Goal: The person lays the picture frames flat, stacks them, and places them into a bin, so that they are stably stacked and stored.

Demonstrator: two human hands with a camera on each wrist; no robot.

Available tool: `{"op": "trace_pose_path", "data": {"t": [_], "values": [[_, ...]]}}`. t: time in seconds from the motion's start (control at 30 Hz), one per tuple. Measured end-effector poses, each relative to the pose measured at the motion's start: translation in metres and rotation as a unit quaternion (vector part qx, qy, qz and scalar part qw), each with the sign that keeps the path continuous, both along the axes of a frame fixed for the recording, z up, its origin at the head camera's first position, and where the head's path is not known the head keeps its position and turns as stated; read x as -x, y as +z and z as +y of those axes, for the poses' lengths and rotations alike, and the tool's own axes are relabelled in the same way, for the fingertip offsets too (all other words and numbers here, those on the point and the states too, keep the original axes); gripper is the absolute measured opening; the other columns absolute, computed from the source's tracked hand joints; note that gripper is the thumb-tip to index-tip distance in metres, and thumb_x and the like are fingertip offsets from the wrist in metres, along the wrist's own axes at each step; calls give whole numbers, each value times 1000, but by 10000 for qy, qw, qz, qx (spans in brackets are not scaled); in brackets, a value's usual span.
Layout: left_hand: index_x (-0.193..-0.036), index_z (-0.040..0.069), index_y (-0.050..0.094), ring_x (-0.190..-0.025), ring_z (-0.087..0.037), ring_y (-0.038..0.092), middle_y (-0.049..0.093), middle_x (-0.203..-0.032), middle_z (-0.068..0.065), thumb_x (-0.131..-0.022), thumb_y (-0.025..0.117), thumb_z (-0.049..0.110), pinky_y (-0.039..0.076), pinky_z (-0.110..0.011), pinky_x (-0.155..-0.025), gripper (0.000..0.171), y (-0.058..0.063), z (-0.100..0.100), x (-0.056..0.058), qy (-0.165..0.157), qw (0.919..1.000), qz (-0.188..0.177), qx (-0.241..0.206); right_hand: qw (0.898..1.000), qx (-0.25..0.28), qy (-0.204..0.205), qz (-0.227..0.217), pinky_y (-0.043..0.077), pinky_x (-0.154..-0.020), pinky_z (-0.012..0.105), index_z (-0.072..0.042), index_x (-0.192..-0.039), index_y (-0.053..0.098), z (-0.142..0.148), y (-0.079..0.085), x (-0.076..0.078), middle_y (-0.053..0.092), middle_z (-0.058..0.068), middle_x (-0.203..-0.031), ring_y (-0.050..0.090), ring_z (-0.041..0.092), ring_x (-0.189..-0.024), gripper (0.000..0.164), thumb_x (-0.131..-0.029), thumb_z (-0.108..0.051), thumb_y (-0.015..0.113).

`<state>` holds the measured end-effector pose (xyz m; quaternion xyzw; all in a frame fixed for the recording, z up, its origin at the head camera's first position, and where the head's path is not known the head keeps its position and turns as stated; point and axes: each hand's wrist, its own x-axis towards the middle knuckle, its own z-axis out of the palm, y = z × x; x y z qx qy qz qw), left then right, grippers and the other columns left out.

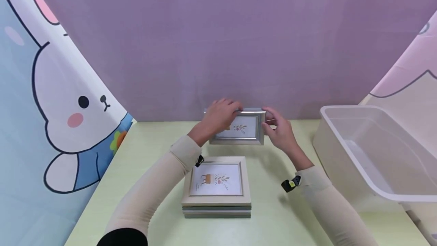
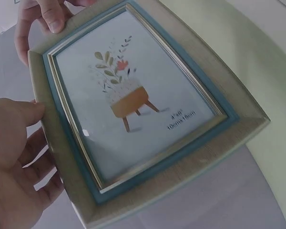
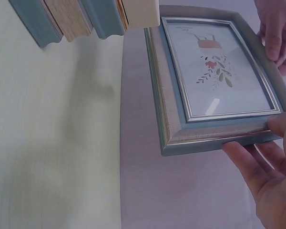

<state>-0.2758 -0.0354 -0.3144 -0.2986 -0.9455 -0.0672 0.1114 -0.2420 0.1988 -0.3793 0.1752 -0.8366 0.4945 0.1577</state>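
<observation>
Both hands hold up a picture frame [image 1: 243, 130] near the back edge of the table, its front towards me. It has a light wood-like border, a blue-grey inner band and a print of a potted plant on legs. My left hand [image 1: 220, 117] grips its upper left part, fingers over the top edge. At the right side, my right hand [image 1: 280, 131] pinches the border between thumb and fingers, as the right wrist view shows. Below the raised frame lies a stack of picture frames [image 1: 245, 181], a cream one on top with a similar print.
A translucent white plastic bin [image 1: 345, 166] stands at the right of the pale green table [image 1: 283, 215]. A purple backdrop [image 1: 225, 48] rises behind the table, with a rabbit-printed cloth [image 1: 65, 124] at the left. Shadows of the arms fall right of the stack.
</observation>
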Motion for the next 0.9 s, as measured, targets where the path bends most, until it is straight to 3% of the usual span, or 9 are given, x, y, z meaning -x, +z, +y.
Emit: {"op": "trace_pose_path", "data": {"t": [0.1, 0.4, 0.63, 0.73, 0.8, 0.9], "values": [[-128, 25, 66, -124, -22, 60, 67, -132, 2, -105, 58, 24, 51, -44, -105, 24, -1, -8, -1, 46, 9999, 7, -94, 10000, -58, 35, -29, 64, -67, 39, 4, -143, 47, -3, 10, -8, 64, 37, -110, 68, 54, -101, 50, -94, 11, 59], [-123, 22, 72, -115, -25, 65, 72, -123, 0, -100, 66, 19, 54, -45, -97, 24, -5, -41, 2, -21, 9984, 442, -359, 9999, 96, 36, 71, 64, -66, 35, -9, -145, 49, 14, -15, 10, 67, 30, -111, 70, 49, -101, 54, -95, 5, 63], [-121, 12, 72, -115, -27, 65, 74, -120, -5, -98, 68, 13, 54, -42, -100, 23, -7, -66, 4, -55, 9968, 295, -737, 9999, 120, -45, 107, 64, -66, 29, -11, -145, 49, 21, -18, 11, 67, 29, -111, 70, 47, -100, 54, -95, 5, 63], [-122, 9, 71, -118, -28, 65, 73, -122, -7, -98, 68, 12, 53, -42, -102, 24, -6, -72, 6, -51, 9960, 20, -890, 9997, 203, -29, 123, 63, -67, 28, -10, -146, 48, 21, -18, 10, 66, 29, -113, 70, 46, -100, 55, -95, 5, 63], [-125, 8, 69, -120, -28, 63, 71, -126, -8, -100, 66, 14, 52, -43, -104, 27, -5, -75, 8, -3, 9932, -419, -1082, 9996, 252, -22, 114, 63, -67, 26, -9, -146, 48, 21, -18, 9, 66, 28, -113, 70, 45, -99, 54, -95, 5, 63], [-132, 7, 64, -123, -30, 61, 67, -133, -11, -101, 64, 16, 52, -45, -104, 32, -3, -80, 12, 52, 9795, -1230, -1596, 9995, 293, -25, 113, 62, -67, 23, -5, -146, 48, 19, -15, 5, 66, 30, -113, 70, 45, -99, 54, -95, 6, 63]]}}
